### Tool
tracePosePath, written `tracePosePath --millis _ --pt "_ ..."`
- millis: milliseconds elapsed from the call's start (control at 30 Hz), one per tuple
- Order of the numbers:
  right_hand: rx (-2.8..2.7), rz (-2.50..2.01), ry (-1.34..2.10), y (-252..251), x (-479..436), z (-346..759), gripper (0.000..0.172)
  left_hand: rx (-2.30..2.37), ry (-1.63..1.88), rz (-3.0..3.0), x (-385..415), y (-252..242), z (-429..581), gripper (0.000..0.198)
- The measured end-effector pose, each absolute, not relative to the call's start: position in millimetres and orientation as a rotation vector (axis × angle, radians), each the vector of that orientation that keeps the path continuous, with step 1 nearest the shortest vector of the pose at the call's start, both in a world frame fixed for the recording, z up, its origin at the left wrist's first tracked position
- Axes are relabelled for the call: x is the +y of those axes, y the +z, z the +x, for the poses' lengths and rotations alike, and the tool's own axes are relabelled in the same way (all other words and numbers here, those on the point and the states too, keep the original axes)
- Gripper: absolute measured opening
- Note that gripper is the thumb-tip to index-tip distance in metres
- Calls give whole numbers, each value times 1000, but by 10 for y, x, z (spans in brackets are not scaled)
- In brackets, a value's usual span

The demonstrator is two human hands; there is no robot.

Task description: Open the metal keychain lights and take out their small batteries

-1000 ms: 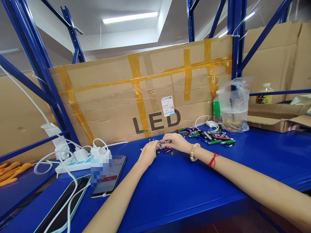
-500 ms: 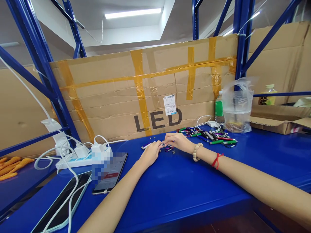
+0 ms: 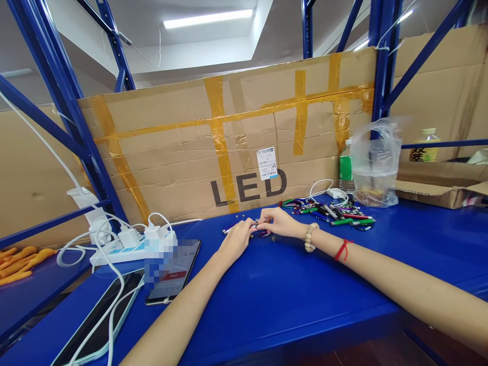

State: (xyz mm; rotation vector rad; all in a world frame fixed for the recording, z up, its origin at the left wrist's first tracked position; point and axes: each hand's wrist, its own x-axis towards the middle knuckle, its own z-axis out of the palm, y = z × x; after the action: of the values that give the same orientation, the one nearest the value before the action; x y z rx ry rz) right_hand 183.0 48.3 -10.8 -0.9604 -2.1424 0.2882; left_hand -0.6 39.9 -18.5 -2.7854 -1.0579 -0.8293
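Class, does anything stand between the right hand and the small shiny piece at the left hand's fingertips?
Nothing visible does: the right hand and left hand meet, fingers bent, at the small shiny piece.

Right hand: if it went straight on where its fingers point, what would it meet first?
Likely the small shiny piece right ahead of it, then the left hand; depth at that spot is hard to judge.

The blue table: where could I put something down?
There's bare blue table between the left forearm and right forearm. Another bare patch lies between the right forearm and the cardboard box. It's crowded at the left with phones, power strip and cables, and around the left hand, right hand and coloured pile.
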Motion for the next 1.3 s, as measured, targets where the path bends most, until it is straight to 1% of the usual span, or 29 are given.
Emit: tracePosePath --millis 100,400,700,900,1067,1300 --pt "-2118 -963 475 -98 487 1815 22 -1030 -816 -2779 397 -181 -2 21" --pt "-1954 -1061 752 -123 427 1745 33 -1041 -755 -2689 340 -125 14 22" --pt "-1934 -1027 691 -86 438 1741 39 -1147 -841 -2681 381 -154 63 21" --pt "-1928 -960 606 -12 453 1812 38 -1288 -864 -2712 315 -101 81 24" --pt "-1916 -904 654 25 453 1850 36 -1251 -868 -2728 291 -83 86 25" --pt "-1881 -860 719 26 458 1842 32 -1150 -995 -2804 360 -138 63 24"
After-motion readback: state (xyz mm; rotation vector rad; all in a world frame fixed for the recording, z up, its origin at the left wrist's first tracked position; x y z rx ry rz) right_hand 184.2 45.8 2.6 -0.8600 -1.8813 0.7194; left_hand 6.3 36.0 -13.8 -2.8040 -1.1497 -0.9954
